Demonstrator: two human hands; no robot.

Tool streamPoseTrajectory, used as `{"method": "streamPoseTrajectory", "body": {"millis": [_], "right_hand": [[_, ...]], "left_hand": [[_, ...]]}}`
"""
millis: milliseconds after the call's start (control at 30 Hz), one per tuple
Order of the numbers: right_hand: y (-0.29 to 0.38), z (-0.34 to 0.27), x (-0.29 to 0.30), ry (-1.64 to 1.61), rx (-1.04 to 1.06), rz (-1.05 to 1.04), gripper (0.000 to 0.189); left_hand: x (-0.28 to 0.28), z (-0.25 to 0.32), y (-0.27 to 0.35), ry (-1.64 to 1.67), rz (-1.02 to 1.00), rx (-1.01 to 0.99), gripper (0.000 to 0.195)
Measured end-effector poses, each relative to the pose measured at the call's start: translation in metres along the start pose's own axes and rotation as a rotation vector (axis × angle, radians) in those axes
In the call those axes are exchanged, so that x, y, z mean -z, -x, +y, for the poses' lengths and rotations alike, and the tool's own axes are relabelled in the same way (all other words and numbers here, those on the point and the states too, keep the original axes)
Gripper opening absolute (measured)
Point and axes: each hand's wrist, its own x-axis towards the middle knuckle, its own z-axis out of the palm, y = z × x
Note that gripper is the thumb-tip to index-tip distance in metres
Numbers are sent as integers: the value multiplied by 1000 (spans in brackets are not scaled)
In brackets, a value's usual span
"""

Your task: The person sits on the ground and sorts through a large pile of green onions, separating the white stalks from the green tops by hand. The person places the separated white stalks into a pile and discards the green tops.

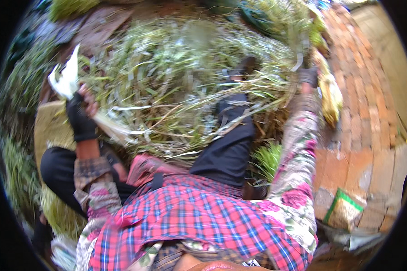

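My left hand [83,111], in a black fingerless glove, is closed around a pale, blurred bundle [68,76]. Its bright white end fans out above the fist, and pale strands trail below the hand towards the heap. A large heap of loose green and straw-coloured grass stalks [176,91] lies before me, partly over my outstretched leg. My right arm reaches far out to the right. At its end my gloved right hand [308,76] is at the heap's edge, below an upright clump of grass [295,27]. Blur hides its fingers and whether they hold anything.
A brick-paved floor [366,101] runs along the right. A yellowish bundle [329,91] lies beside my right hand. At lower right is a green-edged plastic packet [344,210]. More grass [17,169] lines the left side, near a tan block-like seat or cushion [51,125].
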Motion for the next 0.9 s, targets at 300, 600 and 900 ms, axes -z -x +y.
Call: {"method": "streamPoseTrajectory", "body": {"millis": [300, 600, 900], "right_hand": [[293, -151, 61, -891, 639, -835, 34], [490, -193, 119, -389, 997, -1221, 75], [512, -185, 87, -548, 1044, -1278, 43]], "left_hand": [[-42, -13, 1, -111, 100, -45, 16], [-40, -20, -6, -74, 62, 0, 17], [-26, -12, -9, -33, 76, 94, 15]]}}
